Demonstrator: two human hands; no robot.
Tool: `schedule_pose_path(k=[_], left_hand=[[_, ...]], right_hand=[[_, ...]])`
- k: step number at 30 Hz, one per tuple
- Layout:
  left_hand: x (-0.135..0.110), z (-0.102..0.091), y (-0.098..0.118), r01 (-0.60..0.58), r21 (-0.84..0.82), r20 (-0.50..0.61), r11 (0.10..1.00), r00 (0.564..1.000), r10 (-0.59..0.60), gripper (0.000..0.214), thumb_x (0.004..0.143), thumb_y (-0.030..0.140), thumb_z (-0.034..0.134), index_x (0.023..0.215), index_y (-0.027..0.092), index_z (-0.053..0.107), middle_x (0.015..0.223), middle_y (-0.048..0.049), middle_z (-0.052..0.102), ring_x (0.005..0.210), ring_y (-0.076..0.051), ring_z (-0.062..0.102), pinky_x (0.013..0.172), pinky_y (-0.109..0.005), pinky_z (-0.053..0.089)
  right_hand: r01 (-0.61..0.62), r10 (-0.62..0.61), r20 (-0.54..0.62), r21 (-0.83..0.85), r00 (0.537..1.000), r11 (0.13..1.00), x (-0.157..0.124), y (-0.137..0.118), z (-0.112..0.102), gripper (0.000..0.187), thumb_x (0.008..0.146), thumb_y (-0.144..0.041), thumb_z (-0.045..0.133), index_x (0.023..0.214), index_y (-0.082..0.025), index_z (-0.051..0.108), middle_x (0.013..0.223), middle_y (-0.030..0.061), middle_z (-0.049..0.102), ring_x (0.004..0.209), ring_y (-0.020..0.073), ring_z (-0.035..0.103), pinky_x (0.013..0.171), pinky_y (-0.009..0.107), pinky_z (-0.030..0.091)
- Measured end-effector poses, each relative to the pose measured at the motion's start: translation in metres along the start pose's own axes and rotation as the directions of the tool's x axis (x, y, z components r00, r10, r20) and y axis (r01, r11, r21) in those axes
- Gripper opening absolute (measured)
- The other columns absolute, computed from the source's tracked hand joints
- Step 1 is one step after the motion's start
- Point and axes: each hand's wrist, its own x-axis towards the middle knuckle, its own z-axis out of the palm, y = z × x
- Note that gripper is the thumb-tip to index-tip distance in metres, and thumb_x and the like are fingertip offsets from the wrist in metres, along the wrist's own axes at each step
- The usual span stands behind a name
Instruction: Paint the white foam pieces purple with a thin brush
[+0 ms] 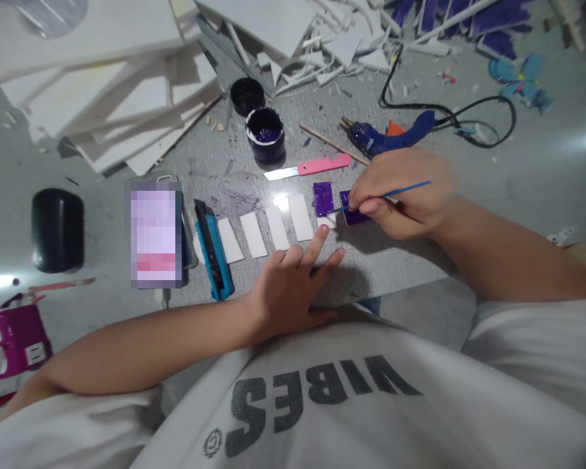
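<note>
In the head view, the right hand [400, 193] covers much of a purple piece [348, 213], leaving its full outline hidden, and also hides the near end of a thin wooden stick [333, 142]. The screen of the phone [156, 228] is blurred into blocks. The picture's edge cuts off a clear container [53, 14] at the top and a magenta case [17, 342] at the left.

The half-painted piece [323, 197] lies just left of the right hand, which pinches a blue brush [407, 189]; the brush tip is at the purple paint, though exact contact is hard to make out. The left hand [288, 290] grips nothing; its fingers are spread, one fingertip at the piece's white near end. Left of that piece, four white strips [300, 218] lie in a row on the worktop [400, 267], towards a blue cutter [213, 254]. A paint jar [266, 153] stands beyond them.
</note>
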Motion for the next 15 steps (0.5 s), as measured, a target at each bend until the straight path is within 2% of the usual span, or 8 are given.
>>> schedule_pose_path(k=[4, 10, 15], left_hand=[[0.0013, -0.0007, -0.0001, 0.008, -0.013, -0.009, 1.000, 1.000, -0.008, 0.115, 0.104, 0.092, 0.079, 0.199, 0.040, 0.040, 0.212, -0.0121, 0.023, 0.135, -0.042, 0.072, 0.098, -0.052, 0.058], [0.0015, -0.0058, 0.0021, 0.019, 0.016, 0.032, 1.000, 0.999, -0.020, 0.116, 0.106, 0.091, 0.079, 0.200, 0.037, 0.038, 0.212, -0.0154, 0.021, 0.136, -0.042, 0.073, 0.099, -0.052, 0.059], [0.0010, -0.0054, 0.0019, 0.009, 0.011, 0.003, 1.000, 1.000, -0.009, 0.113, 0.105, 0.086, 0.081, 0.200, 0.038, 0.041, 0.212, -0.0138, 0.025, 0.132, -0.043, 0.073, 0.097, -0.056, 0.061]], right_hand=[[-0.002, 0.002, -0.019, -0.019, 1.000, 1.000, -0.0047, 0.0021, -0.0019, 0.014, 0.122, -0.033, 0.065, 0.109, -0.029, 0.070, 0.086, -0.0004, 0.081, 0.068, 0.0180, 0.071, 0.067, 0.036, 0.056], [-0.019, 0.019, 0.008, 0.003, 1.000, 1.000, -0.0020, -0.0014, -0.0009, 0.021, 0.127, -0.036, 0.058, 0.111, -0.029, 0.069, 0.087, 0.0005, 0.081, 0.074, 0.0177, 0.077, 0.070, 0.034, 0.059], [0.017, -0.017, 0.025, -0.037, 1.000, 0.999, -0.0024, 0.0014, -0.0016, 0.020, 0.126, -0.037, 0.058, 0.109, -0.030, 0.065, 0.081, -0.0015, 0.076, 0.068, 0.0178, 0.072, 0.066, 0.037, 0.055]])
